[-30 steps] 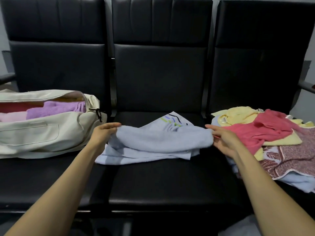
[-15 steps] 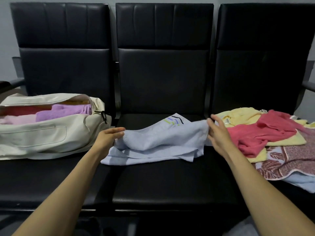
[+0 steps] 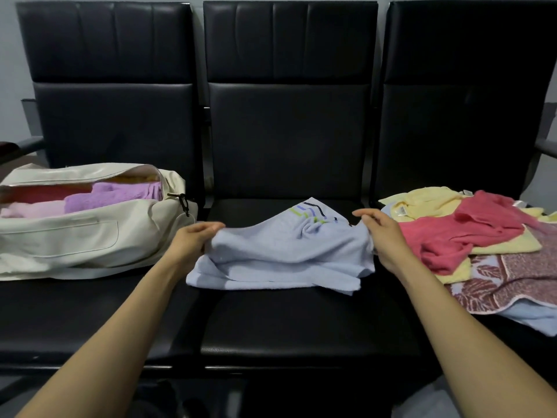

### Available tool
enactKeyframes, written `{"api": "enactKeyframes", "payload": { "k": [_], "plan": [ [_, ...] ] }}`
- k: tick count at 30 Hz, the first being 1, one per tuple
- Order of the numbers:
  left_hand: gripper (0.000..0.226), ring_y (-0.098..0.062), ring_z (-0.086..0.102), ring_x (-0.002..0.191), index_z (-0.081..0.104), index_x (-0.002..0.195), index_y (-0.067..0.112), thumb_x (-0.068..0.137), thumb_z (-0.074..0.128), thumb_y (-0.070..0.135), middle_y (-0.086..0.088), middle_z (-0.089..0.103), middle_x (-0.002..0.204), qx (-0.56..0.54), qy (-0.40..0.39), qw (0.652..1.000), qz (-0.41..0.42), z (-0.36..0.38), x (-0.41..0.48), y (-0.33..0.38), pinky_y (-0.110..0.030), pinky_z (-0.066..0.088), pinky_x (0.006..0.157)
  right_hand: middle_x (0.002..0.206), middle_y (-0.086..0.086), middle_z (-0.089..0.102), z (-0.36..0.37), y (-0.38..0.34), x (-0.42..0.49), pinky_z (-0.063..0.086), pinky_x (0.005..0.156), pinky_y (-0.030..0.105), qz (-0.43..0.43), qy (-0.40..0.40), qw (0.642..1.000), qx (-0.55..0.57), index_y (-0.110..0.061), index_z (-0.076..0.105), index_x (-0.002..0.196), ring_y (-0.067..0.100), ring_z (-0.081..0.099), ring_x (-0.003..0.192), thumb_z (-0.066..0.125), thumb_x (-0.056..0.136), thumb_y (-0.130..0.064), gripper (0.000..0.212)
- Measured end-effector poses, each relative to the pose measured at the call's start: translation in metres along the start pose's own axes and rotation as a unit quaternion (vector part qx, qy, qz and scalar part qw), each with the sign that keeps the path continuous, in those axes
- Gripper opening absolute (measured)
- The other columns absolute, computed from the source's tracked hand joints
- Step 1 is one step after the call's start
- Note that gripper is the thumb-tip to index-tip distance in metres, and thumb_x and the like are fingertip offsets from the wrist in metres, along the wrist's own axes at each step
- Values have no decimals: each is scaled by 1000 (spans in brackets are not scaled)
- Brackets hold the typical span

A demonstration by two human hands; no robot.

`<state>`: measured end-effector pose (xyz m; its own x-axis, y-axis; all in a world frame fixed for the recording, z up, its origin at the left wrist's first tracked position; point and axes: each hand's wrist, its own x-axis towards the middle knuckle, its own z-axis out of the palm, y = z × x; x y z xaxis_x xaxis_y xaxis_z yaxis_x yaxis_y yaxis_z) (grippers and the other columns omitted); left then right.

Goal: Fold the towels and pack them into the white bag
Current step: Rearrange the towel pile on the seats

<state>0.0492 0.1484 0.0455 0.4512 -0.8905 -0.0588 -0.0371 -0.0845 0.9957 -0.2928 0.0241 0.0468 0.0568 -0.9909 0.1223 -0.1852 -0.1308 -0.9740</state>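
A light blue towel [image 3: 283, 254] with striped trim lies half folded on the middle black seat [image 3: 301, 321]. My left hand [image 3: 193, 239] pinches its left edge and my right hand [image 3: 382, 233] grips its right edge, holding the upper layer a little above the lower one. On the left seat sits the white bag [image 3: 78, 239], unzipped, with folded purple [image 3: 111, 196], pink and red towels inside. A loose heap on the right seat holds a red towel [image 3: 461, 233], a yellow towel [image 3: 422, 200] and a patterned maroon towel [image 3: 518, 282].
Three black padded seats form one row with tall backrests [image 3: 289, 122]. Armrests stick out at the far left [image 3: 27, 144] and far right [image 3: 545, 147]. The front half of the middle seat is bare.
Both hands have carried the towel's upper layer farther back over the lower layer. The striped corner is now partly bunched under the fold.
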Motion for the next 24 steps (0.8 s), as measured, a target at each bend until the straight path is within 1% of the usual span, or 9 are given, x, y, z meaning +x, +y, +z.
{"api": "enactKeyframes", "payload": {
  "k": [2,5,8,11,13,15,17,21,24],
  "plan": [
    [14,-16,65,93,71,99,17,94,58,16,-3,72,99,-79,-4,997,0,0,-8,14,-25,50,76,101,4,64,-6,-9,-4,48,82,30,50,-4,997,66,-22,69,92,19,57,97,47,98,-13,24],
    [20,-14,70,89,68,108,19,92,59,10,-2,73,99,-139,-42,989,19,0,-22,29,-25,55,70,99,11,66,-23,-29,-20,54,69,21,114,-124,974,153,-7,65,106,20,62,94,56,92,1,18],
    [29,-19,69,97,68,109,20,87,63,2,-8,71,108,-136,-48,989,39,-3,-33,46,-30,55,77,101,13,69,-38,-56,-32,56,68,19,92,-207,972,57,-8,64,109,18,65,91,61,81,15,36],
    [27,-26,66,103,71,107,21,86,66,4,-12,69,114,-158,-20,986,50,-9,-44,74,-41,53,89,96,10,67,-51,-88,-31,54,79,26,-10,-121,988,-93,-11,69,89,17,62,90,58,84,13,27],
    [26,-21,67,98,71,106,25,86,67,9,-4,71,107,-146,-8,986,81,-13,-54,100,-34,55,79,85,8,64,-59,-111,-30,51,71,28,-35,-88,990,-107,-9,68,78,18,59,82,55,85,13,26],
    [22,-17,65,95,71,104,26,87,67,12,0,71,104,-124,5,985,120,-17,-61,127,-28,53,73,77,7,60,-64,-133,-32,47,64,25,-48,-72,994,-74,-8,66,76,18,55,75,53,86,13,27],
    [16,-18,63,96,71,102,22,89,65,14,-2,70,104,-113,18,982,151,-21,-67,151,-28,51,78,78,6,61,-67,-153,-31,46,63,25,-59,-33,998,-14,-10,66,77,17,56,75,53,88,10,27],
    [19,-24,64,97,69,108,13,91,62,10,-11,69,106,-97,42,979,177,-27,-77,188,-39,53,89,99,8,66,-69,-199,-31,52,70,27,-67,15,986,152,-16,68,90,20,64,92,58,92,0,19],
    [26,-23,64,102,67,116,12,91,61,7,-8,67,111,-74,38,976,203,-32,-84,211,-37,53,91,108,6,65,-72,-225,-33,53,77,27,-103,8,980,169,-20,69,97,19,63,100,62,88,-1,22]
  ]
}}
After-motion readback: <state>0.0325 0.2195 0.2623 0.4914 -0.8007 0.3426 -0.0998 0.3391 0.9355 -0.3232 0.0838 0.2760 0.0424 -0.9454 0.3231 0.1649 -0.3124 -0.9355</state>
